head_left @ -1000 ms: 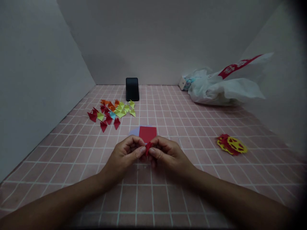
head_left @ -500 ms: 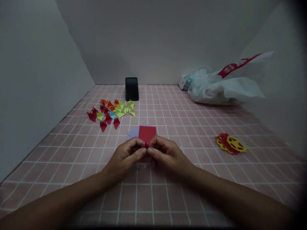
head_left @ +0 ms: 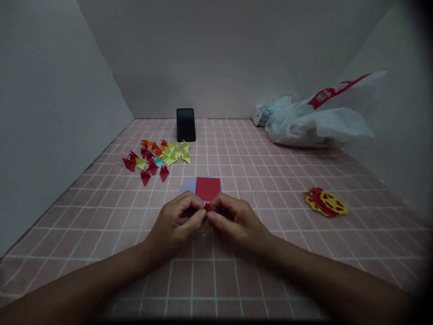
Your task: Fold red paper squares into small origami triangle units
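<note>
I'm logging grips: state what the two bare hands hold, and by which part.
The left hand and right hand pinch a small folded red paper piece by its opposite sides; the exact parts gripped are hidden.

One flat red sheet (head_left: 208, 188) lies over at least one lavender sheet (head_left: 188, 186). Just in front of the red sheet: two hands, left hand (head_left: 172, 217) and right hand (head_left: 241, 217), and one small red folded paper (head_left: 207, 207). Beyond it, to the left, three orange birds (head_left: 156, 149), one blue bird (head_left: 157, 162), at least six red birds (head_left: 145, 178) and at least six yellow birds (head_left: 186, 157), overlapping. Farther beyond, one black phone (head_left: 186, 125); beyond right, one white bag (head_left: 301, 128) and one box (head_left: 258, 116).
</note>
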A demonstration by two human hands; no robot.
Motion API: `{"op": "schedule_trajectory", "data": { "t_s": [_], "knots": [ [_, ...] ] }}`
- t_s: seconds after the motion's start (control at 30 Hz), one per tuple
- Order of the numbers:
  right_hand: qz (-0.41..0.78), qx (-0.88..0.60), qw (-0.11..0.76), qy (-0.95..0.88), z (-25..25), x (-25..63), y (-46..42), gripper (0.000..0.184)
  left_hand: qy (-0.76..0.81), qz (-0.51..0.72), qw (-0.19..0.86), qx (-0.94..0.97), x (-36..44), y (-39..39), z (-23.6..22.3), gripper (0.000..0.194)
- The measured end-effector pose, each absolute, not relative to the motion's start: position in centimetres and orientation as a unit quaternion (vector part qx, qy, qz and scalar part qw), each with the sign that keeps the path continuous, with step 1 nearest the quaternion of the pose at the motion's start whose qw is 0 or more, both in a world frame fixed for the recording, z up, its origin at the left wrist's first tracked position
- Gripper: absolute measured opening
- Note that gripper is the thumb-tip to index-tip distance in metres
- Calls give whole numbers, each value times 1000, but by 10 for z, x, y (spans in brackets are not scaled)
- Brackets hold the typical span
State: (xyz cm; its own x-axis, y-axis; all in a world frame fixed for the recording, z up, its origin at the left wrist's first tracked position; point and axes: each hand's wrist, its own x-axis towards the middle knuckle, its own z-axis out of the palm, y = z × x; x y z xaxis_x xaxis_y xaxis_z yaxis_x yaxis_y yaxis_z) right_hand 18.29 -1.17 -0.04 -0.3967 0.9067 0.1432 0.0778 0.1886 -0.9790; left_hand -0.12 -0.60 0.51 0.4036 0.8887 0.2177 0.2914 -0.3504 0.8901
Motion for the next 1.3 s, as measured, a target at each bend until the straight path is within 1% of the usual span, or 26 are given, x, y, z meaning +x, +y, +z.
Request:
{"op": "schedule_trajectory", "data": {
  "t_s": [0.13, 0.23, 0.37, 0.73, 0.97, 1.13, 1.3],
  "knots": [
    [490, -394, 400, -666, 0, 183, -12, 10, 425, 371, 406, 718, 0, -7, 2, 11],
    [503, -402, 397, -654, 0, 182, -12, 11, 444, 380, 438, 684, 1, -9, 0, 2],
    [509, -401, 399, -649, -1, 181, -12, 11, 440, 389, 465, 663, 0, -11, -1, 7],
    [512, -399, 402, -646, -2, 181, -12, 9, 434, 392, 451, 674, 0, -11, -3, 11],
    [524, -395, 405, -637, -1, 180, -12, 9, 435, 381, 459, 675, 0, -11, -1, 4],
    [532, -394, 403, -632, -1, 180, -12, 6, 439, 398, 456, 664, 1, -11, -1, 10],
    [537, -397, 400, -628, 0, 180, -11, 6, 435, 398, 457, 666, 0, -11, -1, 12]
  ]
}}
